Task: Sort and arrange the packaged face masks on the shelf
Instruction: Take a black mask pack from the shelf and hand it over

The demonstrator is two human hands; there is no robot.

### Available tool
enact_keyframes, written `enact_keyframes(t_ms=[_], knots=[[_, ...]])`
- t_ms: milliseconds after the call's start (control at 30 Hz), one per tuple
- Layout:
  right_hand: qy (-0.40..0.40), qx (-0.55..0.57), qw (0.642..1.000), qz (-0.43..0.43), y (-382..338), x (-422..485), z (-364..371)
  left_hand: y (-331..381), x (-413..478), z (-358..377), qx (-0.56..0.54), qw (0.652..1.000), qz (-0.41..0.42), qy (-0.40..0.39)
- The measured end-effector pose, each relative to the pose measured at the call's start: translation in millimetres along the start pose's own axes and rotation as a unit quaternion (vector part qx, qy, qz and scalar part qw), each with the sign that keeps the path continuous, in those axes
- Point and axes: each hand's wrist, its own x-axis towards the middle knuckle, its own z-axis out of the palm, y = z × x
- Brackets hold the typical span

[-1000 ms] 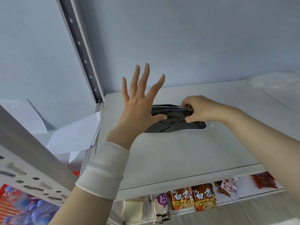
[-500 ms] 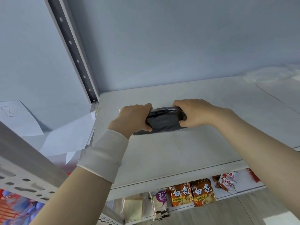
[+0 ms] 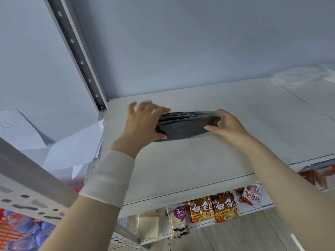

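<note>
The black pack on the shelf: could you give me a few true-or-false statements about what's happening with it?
1. The left hand and the right hand both hold the black pack, one at each end. True.
2. The black pack sits among the noodle packets. False: it is up at the white shelf; the noodle packets are on the shelf below.
3. The left wrist wears a white wristband. True.
4. The right hand lies flat on the shelf, away from the pack. False: it grips the pack's right end.
</note>
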Motion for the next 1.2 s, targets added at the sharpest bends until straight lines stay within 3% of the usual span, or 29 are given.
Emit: enact_keyframes(t_ms=[33,100,133,233,300,333,467,567,733,933,1200], knots=[[0.000,0.010,1.000,0.002,2,1,0,-1,-11,5,-0.059,0.995,-0.035,0.076],[-0.001,0.015,1.000,0.004,5,1,-1,-2,-32,15,-0.258,0.938,-0.134,0.191],[-0.003,0.019,1.000,0.004,5,1,-1,-3,-39,21,-0.347,0.901,-0.169,0.198],[-0.011,0.029,1.000,0.001,1,1,1,-7,-43,36,-0.522,0.824,-0.188,0.113],[-0.017,0.031,0.999,0.005,-1,0,1,-9,-36,36,-0.612,0.760,-0.201,0.089],[-0.020,0.033,0.999,0.006,-1,1,1,-11,-33,35,-0.628,0.745,-0.205,0.092],[-0.036,0.030,0.999,0.006,-4,0,1,-18,-28,35,-0.575,0.780,-0.215,0.118],[-0.037,0.042,0.998,0.003,1,-2,5,-18,-32,36,-0.583,0.778,-0.208,0.112],[0.023,0.044,0.999,0.003,6,-3,11,-20,-33,36,-0.580,0.786,-0.196,0.080],[0.082,0.028,0.996,0.005,2,-19,9,-6,-28,25,-0.543,0.803,-0.226,0.095],[0.193,-0.048,0.978,0.065,13,-78,-46,59,-5,26,-0.521,0.836,-0.168,0.035]])
